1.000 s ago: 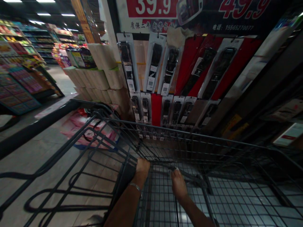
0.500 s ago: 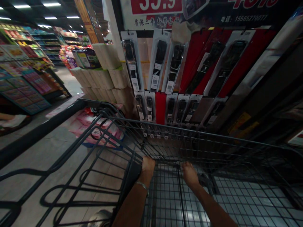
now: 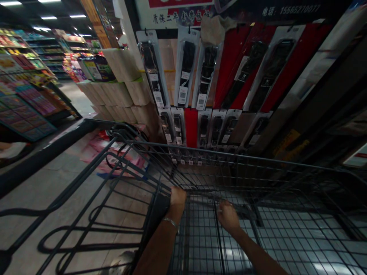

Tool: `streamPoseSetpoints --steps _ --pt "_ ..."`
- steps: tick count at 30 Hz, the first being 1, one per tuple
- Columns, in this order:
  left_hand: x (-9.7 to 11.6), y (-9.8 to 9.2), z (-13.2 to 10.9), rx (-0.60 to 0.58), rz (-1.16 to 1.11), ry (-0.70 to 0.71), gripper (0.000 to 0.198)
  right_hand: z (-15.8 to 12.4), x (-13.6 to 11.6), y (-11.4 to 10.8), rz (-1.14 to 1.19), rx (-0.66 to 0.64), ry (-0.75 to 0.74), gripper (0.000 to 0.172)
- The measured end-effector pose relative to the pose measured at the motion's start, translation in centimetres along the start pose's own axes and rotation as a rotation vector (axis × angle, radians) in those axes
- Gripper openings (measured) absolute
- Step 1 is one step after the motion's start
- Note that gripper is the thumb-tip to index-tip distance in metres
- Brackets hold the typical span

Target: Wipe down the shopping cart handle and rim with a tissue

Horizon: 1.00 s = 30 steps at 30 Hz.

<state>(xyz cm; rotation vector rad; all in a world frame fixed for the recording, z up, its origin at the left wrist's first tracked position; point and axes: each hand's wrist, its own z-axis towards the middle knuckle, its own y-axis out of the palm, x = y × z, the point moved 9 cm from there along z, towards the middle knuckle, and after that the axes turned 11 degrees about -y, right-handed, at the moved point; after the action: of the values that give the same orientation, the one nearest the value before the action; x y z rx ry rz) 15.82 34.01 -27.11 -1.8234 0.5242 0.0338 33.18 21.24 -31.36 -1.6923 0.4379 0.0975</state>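
Dark metal wire makes up the shopping cart (image 3: 258,158), which stands right in front of the person and fills most of the near part of the scene. The left hand (image 3: 178,196) is clamped on the cart's frame, at the far end of a dark panel (image 3: 159,208); a bracelet (image 3: 171,222) circles that wrist. The right hand (image 3: 228,215) is well apart from it, to the right, over the wire mesh. Its fingers are curled in, but from here I can't tell whether they grip anything. A thick handle (image 3: 57,144) slants along the cart's left side, and a shoe (image 3: 122,261) shows on the floor at the near left.

Just beyond the far rim, black belts (image 3: 208,65) in clear packs hang in rows on a display, under a sign (image 3: 183,17) with printed characters. To the left of them, paper rolls (image 3: 139,91) are stacked beside a wooden post (image 3: 97,23), with pink packages (image 3: 97,149) lower down. Stocked shelves (image 3: 43,49) stand at the far left.
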Motion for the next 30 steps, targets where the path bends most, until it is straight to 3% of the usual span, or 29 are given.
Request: streamPoseSetpoints --steps 4,8,16,22,30 --pt "0.1 -0.3 -0.2 0.012 0.008 -0.016 0.029 0.4 -0.2 -0.8 0.033 -0.059 0.017 0.022" --pt "0.1 -0.5 -0.5 0.033 0.02 -0.031 0.03 2.7 -2.0 -2.8 0.021 0.059 -0.072 0.023" --pt "-0.1 -0.3 -0.4 0.034 0.026 -0.041 0.032 4.7 -3.3 0.7 0.081 0.001 -0.088 0.036" --pt "-0.1 -0.4 -0.2 0.026 0.015 -0.036 0.031 3.8 -3.6 1.2 0.116 -0.025 -0.124 0.03" --pt "0.0 -0.5 -0.4 0.0 0.056 -0.033 0.018 0.4 -3.7 2.1 0.182 -0.082 -0.175 0.035"
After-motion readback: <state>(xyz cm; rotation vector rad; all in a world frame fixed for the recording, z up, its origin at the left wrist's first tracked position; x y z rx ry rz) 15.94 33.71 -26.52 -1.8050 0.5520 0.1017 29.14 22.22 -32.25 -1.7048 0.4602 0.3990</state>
